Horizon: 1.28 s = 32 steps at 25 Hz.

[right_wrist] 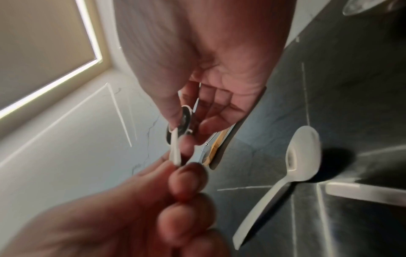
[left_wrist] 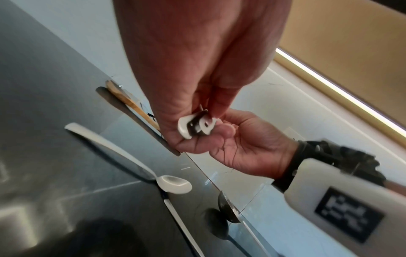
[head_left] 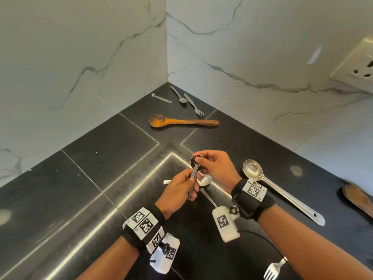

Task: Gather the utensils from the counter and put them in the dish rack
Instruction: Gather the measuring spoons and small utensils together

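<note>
**Gathering barely begun, most utensils left on the tabletop**

Progress is judged to be early: no dish rack is visible in any view, and nearly everything lies on the dark tabletop [head_left: 84, 178].

At the upper middle of the head view, by the wall corner, a tiny measuring spoon [head_left: 161, 98], a teaspoon [head_left: 179, 96] and a fork [head_left: 195, 107] are seen lying, with a wooden spoon [head_left: 181, 121] just below them. None is touched.

At the lower middle, the left hand [head_left: 177, 194] is curled around the flat handle of a steel measuring spoon [head_left: 195, 168], which is held above the tabletop. Its round bowl is pinched between thumb and fingers of the right hand [head_left: 214, 168]. Whether it is being passed across or only adjusted cannot be told. Beneath the hands a metal spoon [head_left: 204, 180] lies on the surface, and part of another flat utensil beside it.

To the right, a large steel ladle [head_left: 282, 190] lies untouched, and a wooden utensil [head_left: 357, 199] is cut by the right edge. A second fork [head_left: 274, 270] shows at the bottom edge.

Only one item is in hand; all the rest remain to be collected and carried to the rack.
</note>
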Each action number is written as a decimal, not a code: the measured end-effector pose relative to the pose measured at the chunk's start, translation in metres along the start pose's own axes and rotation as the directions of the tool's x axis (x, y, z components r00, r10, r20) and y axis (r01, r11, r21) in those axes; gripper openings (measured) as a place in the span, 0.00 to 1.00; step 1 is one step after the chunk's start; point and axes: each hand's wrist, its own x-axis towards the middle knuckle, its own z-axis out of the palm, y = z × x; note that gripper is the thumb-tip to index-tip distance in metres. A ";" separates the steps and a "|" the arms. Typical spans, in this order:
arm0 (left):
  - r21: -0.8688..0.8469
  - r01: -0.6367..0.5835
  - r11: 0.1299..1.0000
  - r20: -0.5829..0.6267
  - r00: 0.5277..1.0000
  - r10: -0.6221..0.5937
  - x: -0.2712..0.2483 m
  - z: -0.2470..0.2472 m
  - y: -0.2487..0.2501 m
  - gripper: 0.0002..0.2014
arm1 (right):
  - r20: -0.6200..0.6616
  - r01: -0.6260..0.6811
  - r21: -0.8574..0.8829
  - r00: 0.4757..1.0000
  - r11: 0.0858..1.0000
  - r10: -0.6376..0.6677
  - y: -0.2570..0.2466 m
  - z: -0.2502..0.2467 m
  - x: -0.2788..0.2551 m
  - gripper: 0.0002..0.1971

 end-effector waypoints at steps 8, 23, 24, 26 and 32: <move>0.728 -0.075 0.682 0.028 0.996 0.080 0.120 -0.059 0.056 0.15 | -0.121 -0.089 -0.003 0.989 0.996 0.087 -0.018 -0.029 0.088 0.13; 0.964 0.205 0.171 -0.217 0.975 0.054 0.341 -0.262 0.095 0.27 | 0.274 0.108 -0.819 0.937 0.564 0.218 0.009 -0.083 0.165 0.19; 0.963 0.209 0.172 -0.217 0.976 0.031 0.348 -0.265 0.093 0.28 | 0.266 0.095 -0.819 0.937 0.566 0.226 0.010 -0.084 0.165 0.18; 0.964 0.229 0.137 -0.232 0.973 0.008 0.355 -0.267 0.086 0.29 | 0.273 0.093 -0.812 0.933 0.576 0.233 0.009 -0.083 0.166 0.18; 0.970 0.241 -0.008 -0.237 0.960 0.151 0.346 -0.257 0.070 0.15 | 0.284 0.105 -0.804 0.932 0.585 0.224 0.006 -0.080 0.165 0.20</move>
